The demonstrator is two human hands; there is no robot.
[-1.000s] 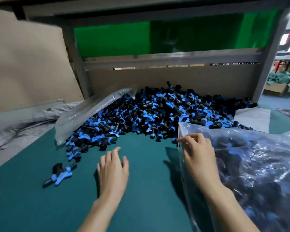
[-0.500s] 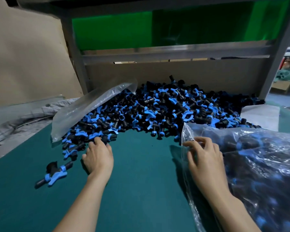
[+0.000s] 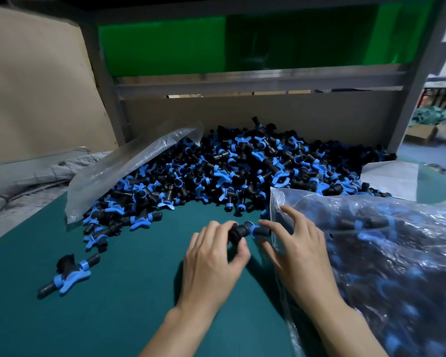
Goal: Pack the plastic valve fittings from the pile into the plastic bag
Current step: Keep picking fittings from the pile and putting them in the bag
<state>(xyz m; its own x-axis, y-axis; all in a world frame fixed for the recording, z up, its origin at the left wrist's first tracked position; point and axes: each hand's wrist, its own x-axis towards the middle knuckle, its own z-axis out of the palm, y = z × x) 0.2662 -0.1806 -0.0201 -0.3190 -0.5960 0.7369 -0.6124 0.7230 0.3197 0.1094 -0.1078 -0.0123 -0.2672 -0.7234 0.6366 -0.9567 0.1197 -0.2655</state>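
fingers (image 3: 228,226) of left hand (image 3: 211,266) curled round one valve fitting (image 3: 242,231). right hand (image 3: 301,251) fingers spread, tips touching fitting's blue collar at bag mouth; hold on film unclear. plastic bag (image 3: 384,240) part-filled at 3 o'clock; pile (image 3: 229,171) at 12 o'clock.

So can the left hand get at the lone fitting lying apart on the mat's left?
Probably yes: bare green mat lies between the left hand and the lone fitting, though that hand grips another fitting.
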